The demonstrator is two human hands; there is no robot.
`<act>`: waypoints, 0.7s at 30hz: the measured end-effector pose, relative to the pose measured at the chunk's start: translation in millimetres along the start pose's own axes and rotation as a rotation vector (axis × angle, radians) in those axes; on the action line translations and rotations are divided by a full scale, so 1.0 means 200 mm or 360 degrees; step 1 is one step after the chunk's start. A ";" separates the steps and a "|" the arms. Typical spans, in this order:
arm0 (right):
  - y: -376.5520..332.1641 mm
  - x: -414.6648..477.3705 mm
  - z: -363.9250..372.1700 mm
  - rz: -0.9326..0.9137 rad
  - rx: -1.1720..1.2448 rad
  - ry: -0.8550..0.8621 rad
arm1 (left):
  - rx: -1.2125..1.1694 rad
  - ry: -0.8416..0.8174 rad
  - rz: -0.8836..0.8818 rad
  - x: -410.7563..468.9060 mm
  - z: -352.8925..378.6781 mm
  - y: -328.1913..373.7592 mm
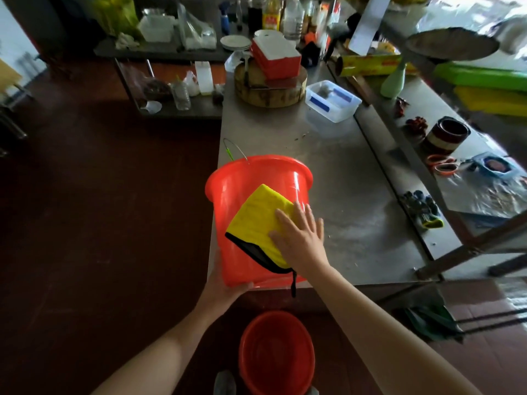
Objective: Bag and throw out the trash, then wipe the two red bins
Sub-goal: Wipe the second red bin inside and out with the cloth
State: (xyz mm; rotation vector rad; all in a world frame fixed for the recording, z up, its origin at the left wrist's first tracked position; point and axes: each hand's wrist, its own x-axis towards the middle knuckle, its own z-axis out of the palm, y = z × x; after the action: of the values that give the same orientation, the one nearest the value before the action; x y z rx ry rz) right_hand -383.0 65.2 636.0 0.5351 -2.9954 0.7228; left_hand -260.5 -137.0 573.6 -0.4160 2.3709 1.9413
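A red bin [236,195] lies tilted on the near left corner of the steel table [356,201], its rim pointing away from me. My left hand [225,283] holds its base from below, fingers curled round the bottom edge. My right hand [299,235] presses a yellow cloth [256,220] with a black trim flat against the bin's outer wall, fingers straight. A second red bin [276,352] stands upright on the floor under my arms, and I see nothing inside it.
On the table stand a round wooden chopping block [271,86] with a red and white box, a clear plastic tub [332,101], gloves [425,209] and scissors [442,165]. A lower shelf with bottles is at the back left. Dark red floor lies to the left.
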 end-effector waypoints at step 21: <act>0.05 0.23 -0.27 0.0391 0.0542 -0.0472 | 0.0296 0.0079 -0.0264 0.17 -0.05 0.19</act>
State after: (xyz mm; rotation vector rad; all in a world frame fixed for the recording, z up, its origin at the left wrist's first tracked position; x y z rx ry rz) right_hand -433.6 81.8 683.8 0.3025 -3.2642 1.2949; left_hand -300.4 -145.4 605.6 -0.6320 2.4311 1.6431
